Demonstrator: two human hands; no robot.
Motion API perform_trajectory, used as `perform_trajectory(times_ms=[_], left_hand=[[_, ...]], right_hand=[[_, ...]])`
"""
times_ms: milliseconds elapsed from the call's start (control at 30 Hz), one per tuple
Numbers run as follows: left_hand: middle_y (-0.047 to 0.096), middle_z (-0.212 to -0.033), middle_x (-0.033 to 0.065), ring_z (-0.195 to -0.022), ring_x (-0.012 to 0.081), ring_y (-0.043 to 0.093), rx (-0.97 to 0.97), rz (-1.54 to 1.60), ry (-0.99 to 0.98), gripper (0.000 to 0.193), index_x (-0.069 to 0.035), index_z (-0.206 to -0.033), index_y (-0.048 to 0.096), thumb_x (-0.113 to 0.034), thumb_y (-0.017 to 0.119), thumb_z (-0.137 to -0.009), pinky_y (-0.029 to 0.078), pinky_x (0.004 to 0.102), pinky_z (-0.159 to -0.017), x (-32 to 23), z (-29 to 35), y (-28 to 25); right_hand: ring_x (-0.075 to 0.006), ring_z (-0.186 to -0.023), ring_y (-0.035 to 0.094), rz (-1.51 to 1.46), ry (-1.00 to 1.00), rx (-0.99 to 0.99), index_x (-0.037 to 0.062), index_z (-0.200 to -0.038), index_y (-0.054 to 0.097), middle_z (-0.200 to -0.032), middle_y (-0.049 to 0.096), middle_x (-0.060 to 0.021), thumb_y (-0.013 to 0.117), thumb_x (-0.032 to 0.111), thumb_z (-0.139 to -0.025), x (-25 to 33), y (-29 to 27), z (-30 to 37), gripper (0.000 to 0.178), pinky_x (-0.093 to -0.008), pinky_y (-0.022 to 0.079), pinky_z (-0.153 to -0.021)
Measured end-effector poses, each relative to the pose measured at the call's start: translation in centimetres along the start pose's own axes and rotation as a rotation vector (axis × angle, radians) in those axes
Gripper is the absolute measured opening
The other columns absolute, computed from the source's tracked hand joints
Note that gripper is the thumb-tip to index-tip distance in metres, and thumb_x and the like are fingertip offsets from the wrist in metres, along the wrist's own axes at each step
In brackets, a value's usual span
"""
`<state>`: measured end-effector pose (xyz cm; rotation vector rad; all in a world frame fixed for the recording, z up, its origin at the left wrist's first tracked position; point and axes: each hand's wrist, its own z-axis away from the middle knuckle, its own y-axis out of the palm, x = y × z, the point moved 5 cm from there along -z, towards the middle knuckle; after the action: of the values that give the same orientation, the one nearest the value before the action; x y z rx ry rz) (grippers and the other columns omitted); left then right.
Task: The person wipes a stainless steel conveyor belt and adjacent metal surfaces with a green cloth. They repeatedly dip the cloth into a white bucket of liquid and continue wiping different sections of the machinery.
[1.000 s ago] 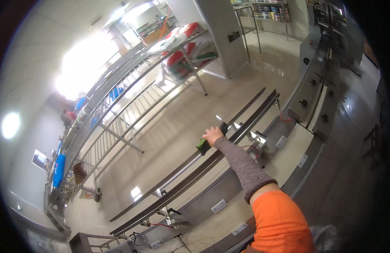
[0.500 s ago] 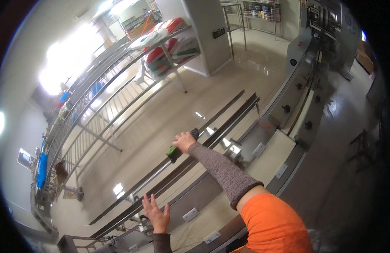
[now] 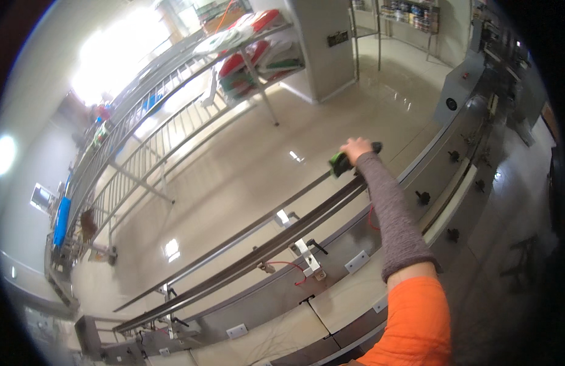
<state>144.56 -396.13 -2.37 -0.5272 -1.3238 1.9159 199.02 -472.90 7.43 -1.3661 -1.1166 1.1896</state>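
Note:
My right hand [image 3: 356, 149] is closed over a black and green object [image 3: 340, 165], at the far right end of two long dark rails [image 3: 246, 269]. The object's green and black end sticks out on the left of my fingers and a dark end on the right; its exact kind I cannot make out. Whether it touches the rails is hidden by my hand and forearm. My right arm, in a grey-brown knit sleeve with orange above it, reaches across a long pale conveyor belt [image 3: 264, 334]. My left hand is out of the picture.
Metal brackets with black levers [image 3: 309, 256] hold the rails beside the conveyor. Black knobs [image 3: 423, 197] line the machine on the right. A metal rack [image 3: 172, 125] with red and white bags [image 3: 252, 24] stands at the left, near a pillar [image 3: 322, 55]. The floor [image 3: 197, 213] is shiny.
My right hand has moved right and away along the rails with the black and green object. My left hand, open over the rails before, has left the picture. The view has shifted somewhat.

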Motion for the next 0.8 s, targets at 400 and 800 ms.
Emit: perform_trajectory(times_ms=[400,800], left_hand=[[0.049,-0.131,0.0257,-0.116,0.0397,0.053,0.307,0.014,-0.335,0.076,0.0,-0.123,0.056,-0.038,0.078,-0.061,0.045,0.0454,-0.098,9.2,4.1,9.4],[0.048,-0.124,0.0259,-0.114,0.0404,0.052,0.085,0.412,-0.573,0.057,0.002,-0.119,0.053,-0.023,0.072,-0.071,0.045,0.0448,-0.098,16.3,6.5,7.1]], right_hand=[[-0.0379,-0.109,0.055,-0.42,-0.361,0.203,0.0119,-0.115,0.064,-0.112,0.062,-0.0158,0.062,0.004,-0.073,-4.1,-3.9,5.2,0.043,-0.0441,0.047,-0.093],[-0.0348,-0.097,0.061,-0.064,-0.727,0.176,0.0099,-0.1,0.068,-0.094,0.066,-0.0137,0.061,0.006,-0.067,23.1,-6.9,11.5,0.034,-0.046,0.05,-0.082]])
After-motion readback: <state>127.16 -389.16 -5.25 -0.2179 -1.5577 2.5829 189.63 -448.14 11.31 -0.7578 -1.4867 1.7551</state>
